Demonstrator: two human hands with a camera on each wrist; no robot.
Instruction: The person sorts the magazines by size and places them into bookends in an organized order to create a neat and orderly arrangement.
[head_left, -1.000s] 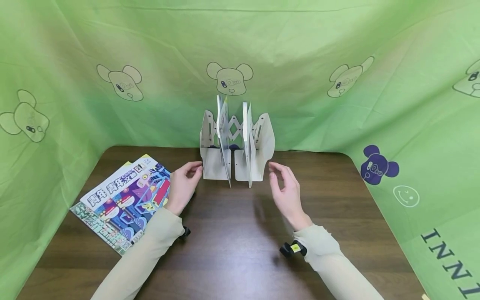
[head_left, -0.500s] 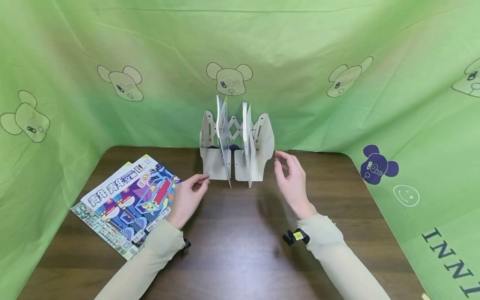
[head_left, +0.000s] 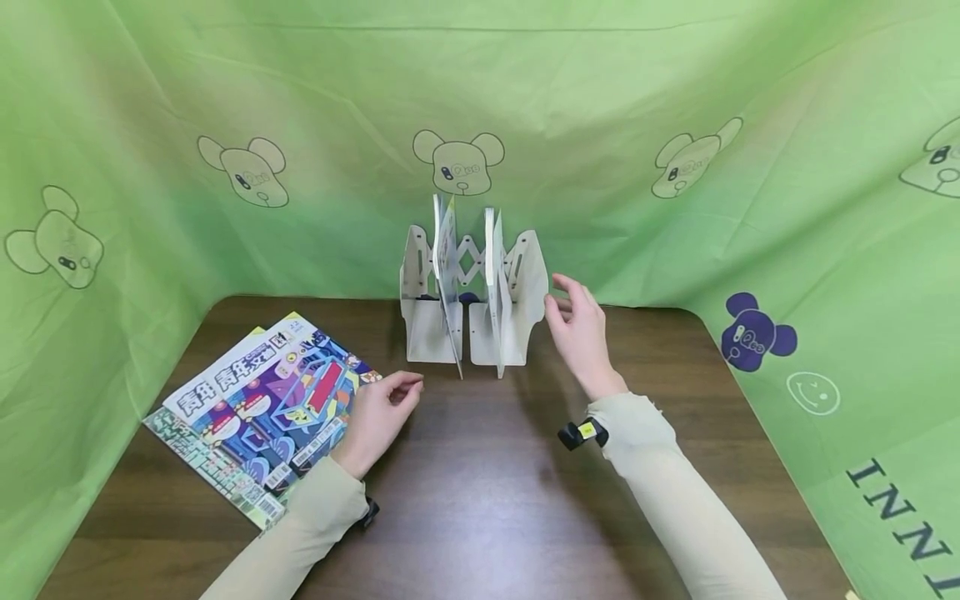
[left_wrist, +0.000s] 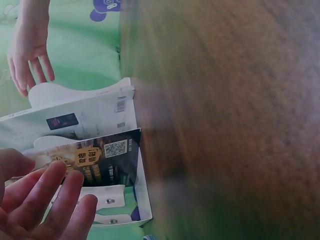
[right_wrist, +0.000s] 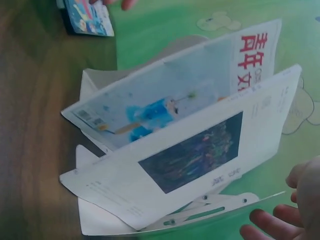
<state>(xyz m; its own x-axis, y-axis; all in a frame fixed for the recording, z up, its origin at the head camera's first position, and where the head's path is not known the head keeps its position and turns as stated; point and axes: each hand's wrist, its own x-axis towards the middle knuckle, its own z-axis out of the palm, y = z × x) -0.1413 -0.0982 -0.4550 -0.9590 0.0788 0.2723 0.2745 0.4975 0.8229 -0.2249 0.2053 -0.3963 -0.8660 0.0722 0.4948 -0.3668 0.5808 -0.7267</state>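
A white expandable book stand (head_left: 535,279) stands at the back of the table, its two end panels joined by a lattice of crossed strips. Two magazines (head_left: 447,267) lean upright in its left part, and thin booklets (head_left: 492,262) stand in its right part. My left hand (head_left: 375,421) is in front of the stand's left side, empty, fingers loosely bent. Beside the stand's right panel is my right hand (head_left: 585,337), fingertips right at the panel's outer edge, gripping nothing. In the right wrist view, a magazine with red lettering (right_wrist: 255,50) faces the camera.
Left of my left hand lie two overlapping magazines, a colourful purple one (head_left: 281,387) on top of a green one (head_left: 198,454). The brown table (head_left: 480,500) is bordered by a green cloth (head_left: 600,83) printed with bear heads.
My left hand has drawn back from the stand's left panel toward the table's front. My right hand has moved outward and forward along the right panel. The stand stays put.
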